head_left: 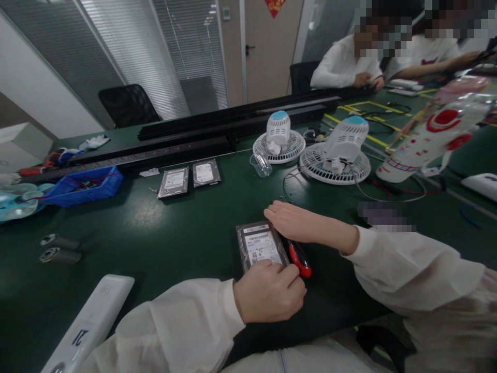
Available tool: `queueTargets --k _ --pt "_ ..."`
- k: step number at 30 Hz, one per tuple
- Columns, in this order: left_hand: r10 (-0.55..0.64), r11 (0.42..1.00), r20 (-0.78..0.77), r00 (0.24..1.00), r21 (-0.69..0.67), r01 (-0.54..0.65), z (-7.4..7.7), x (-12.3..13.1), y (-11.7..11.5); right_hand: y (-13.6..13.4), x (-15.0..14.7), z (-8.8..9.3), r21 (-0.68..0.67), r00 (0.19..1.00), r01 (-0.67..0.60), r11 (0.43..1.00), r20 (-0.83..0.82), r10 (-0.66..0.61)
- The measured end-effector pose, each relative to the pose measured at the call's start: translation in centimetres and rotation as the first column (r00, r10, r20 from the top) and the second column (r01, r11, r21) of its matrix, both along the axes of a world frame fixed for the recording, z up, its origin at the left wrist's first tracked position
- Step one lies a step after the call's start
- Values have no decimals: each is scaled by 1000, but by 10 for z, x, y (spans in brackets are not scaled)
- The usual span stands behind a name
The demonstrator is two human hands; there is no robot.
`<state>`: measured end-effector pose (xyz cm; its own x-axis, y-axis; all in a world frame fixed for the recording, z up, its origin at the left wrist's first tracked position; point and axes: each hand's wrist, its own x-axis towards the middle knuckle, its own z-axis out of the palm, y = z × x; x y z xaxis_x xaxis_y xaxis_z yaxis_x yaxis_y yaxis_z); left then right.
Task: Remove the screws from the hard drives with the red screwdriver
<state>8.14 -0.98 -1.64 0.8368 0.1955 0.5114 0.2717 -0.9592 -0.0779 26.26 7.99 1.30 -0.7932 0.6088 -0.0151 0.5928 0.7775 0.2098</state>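
Note:
A hard drive (261,247) with a white label lies on the green table in front of me. My left hand (272,291) is closed over its near edge, fingers curled and fingertips hidden. At the drive's far right corner, my right hand (293,220) grips with bent fingers, and its fingertips are partly out of sight. A screwdriver with a red and black handle (300,259) lies just right of the drive, partly under my right hand and wrist.
Two more hard drives (174,182) lie farther back, with a blue tray (83,186) to their left. Two white fans (279,140), a clear plastic cup (261,165) and a large bottle (423,140) stand behind my right hand. Metal cylinders (60,248) lie left. Two people sit across.

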Motion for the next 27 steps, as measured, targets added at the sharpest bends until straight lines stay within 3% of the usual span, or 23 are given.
queueTargets --k 11,16,23,27 --pt "-8 1000 8 1000 13 8 -1 0 0 16 23 2 -48 991 -129 990 -52 127" --pt "-9 1000 -34 999 12 9 -2 0 0 16 15 14 -57 999 -34 998 -41 31" --pt "-15 1000 2 1000 23 15 -1 -1 1 8 -5 7 -49 993 85 995 84 -81" --pt "-18 1000 24 1000 16 18 -1 0 1 5 -9 11 -55 988 80 995 139 -72"
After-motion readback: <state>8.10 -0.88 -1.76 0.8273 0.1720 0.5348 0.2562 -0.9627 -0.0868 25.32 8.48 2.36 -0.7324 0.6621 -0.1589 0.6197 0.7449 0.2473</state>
